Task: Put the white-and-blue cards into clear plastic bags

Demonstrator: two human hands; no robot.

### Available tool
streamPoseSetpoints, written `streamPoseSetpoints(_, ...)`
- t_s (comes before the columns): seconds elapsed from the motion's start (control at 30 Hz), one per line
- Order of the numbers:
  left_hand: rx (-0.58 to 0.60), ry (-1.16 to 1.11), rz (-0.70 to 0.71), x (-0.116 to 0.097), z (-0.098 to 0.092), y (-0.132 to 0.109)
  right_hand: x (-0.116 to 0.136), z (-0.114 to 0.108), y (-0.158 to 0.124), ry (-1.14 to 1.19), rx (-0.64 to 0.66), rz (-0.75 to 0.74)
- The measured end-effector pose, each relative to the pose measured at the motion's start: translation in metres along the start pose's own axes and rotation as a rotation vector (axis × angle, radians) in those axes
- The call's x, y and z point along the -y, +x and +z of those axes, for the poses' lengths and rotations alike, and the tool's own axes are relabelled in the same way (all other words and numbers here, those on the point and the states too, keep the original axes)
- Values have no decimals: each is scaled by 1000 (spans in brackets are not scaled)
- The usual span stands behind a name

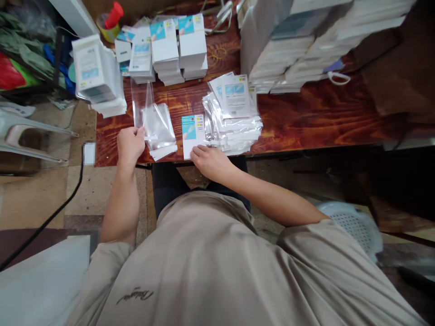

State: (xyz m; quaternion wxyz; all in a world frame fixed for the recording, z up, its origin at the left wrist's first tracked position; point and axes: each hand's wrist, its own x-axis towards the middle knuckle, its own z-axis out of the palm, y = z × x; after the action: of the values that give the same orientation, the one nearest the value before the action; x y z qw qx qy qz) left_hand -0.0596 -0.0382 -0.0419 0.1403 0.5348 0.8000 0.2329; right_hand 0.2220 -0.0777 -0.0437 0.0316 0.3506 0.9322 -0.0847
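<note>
My left hand [131, 144], at the table's left front, has its fingers closed on a clear plastic bag [137, 102] that stands up from the table. Right beside it lies a pile of clear bags [159, 127] with white lower edges. My right hand [209, 157] rests its closed fingers on the lower edge of a white and blue printed card [193, 131]. Against the card's right side is a heap of bagged cards [234, 129], with a printed card [236, 96] on top.
Stacks of printed cards [165, 50] stand along the back, with another stack [90, 70] at the left. Tall stacks of packs [285, 59] rise at the back right. A yellow container [109, 32] with something red is behind. The wooden table [322, 117] extends right.
</note>
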Motion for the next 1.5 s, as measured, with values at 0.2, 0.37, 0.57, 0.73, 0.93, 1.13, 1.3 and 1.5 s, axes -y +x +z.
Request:
streamPoseSetpoints(0.2, -180, -209, 112, -4, -3, -5, -16, 10, -11, 194, -409, 138)
streamPoseSetpoints(0.37, -177, -792, -75, -10, 10, 1, -49, -6, -30, 614, -1157, 557)
streamPoseSetpoints(0.57, 16, -1176, -277, -32, 13, -19, -43, -12, -54, 1346, -1169, 686)
streamPoseSetpoints(0.73, 142, -1270, -336, -44, 28, -60, -3, 13, -60, 1629, -735, 688)
streamPoseSetpoints(0.93, 135, -1305, -401, -42, 43, -94, 3, 19, -48, 1684, -667, 715)
streamPoseSetpoints(1.13, 221, -1327, -549, -37, 31, -91, -8, 17, -46, 1649, -622, 731)
streamPoseSetpoints(1.3, 199, -1235, -611, -35, 31, -68, -8, 12, -44, 1672, -578, 702)
streamPoseSetpoints(1.5, 138, -1345, -498, -40, 46, -75, 1, 12, -36, 1687, -478, 696)
